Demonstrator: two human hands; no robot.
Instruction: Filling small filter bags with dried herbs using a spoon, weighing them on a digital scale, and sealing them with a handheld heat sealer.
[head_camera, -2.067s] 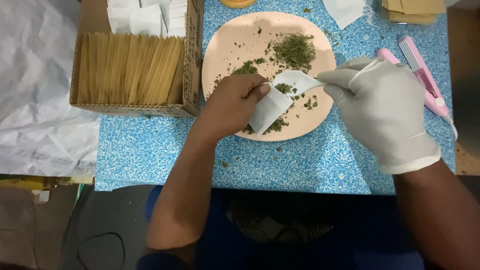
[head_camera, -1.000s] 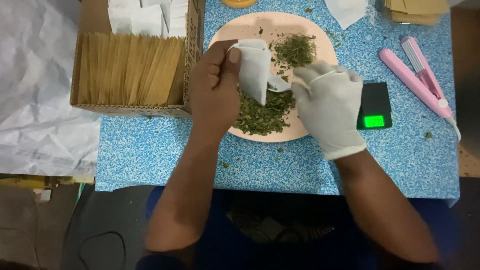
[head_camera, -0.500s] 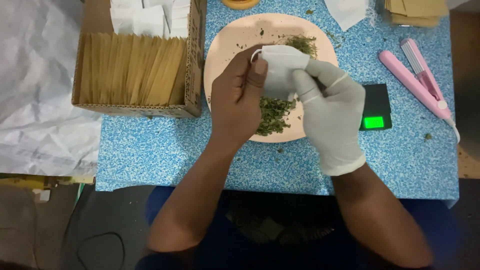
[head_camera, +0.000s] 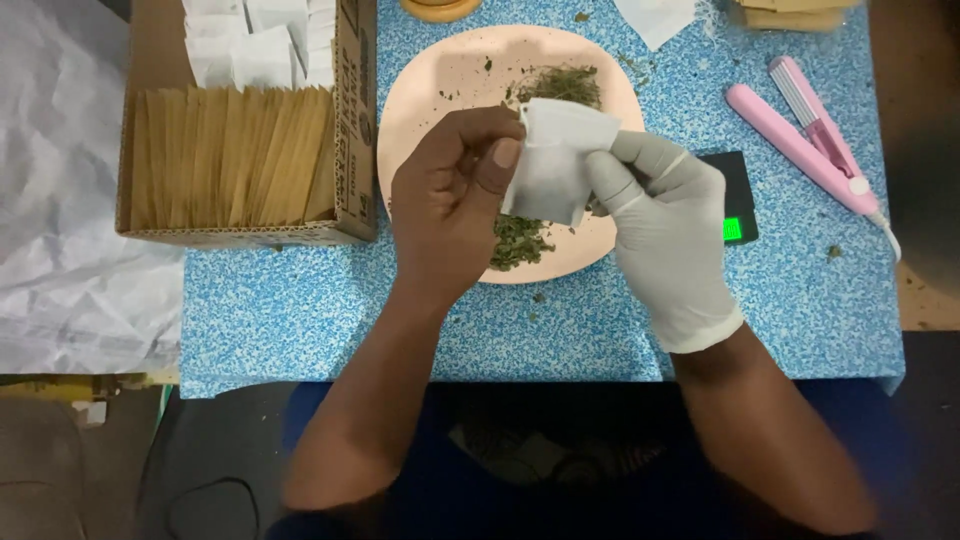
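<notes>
**White sachet pinched between two hands over the plate**

Blue speckled worktop (head_camera: 800, 310) carries a round pink plate (head_camera: 440, 90) near its far edge, with dried green herb (head_camera: 520, 240) scattered on the plate. Over the plate's near half both hands hold a small white paper sachet (head_camera: 555, 165): flat, roughly square, slightly creased, its top corner tilted toward the far right. The bare left hand (head_camera: 450, 200) pinches the sachet's left edge between thumb and curled fingers. The right hand (head_camera: 670, 230), in a white glove, grips the right edge with its fingers pressed together. A cardboard box (head_camera: 350, 120) of tan and white sachets stands at the far left corner. A small black scale (head_camera: 738, 195) lies just right of the plate, and a pink heat sealer (head_camera: 800, 140) lies toward the far right corner.
</notes>
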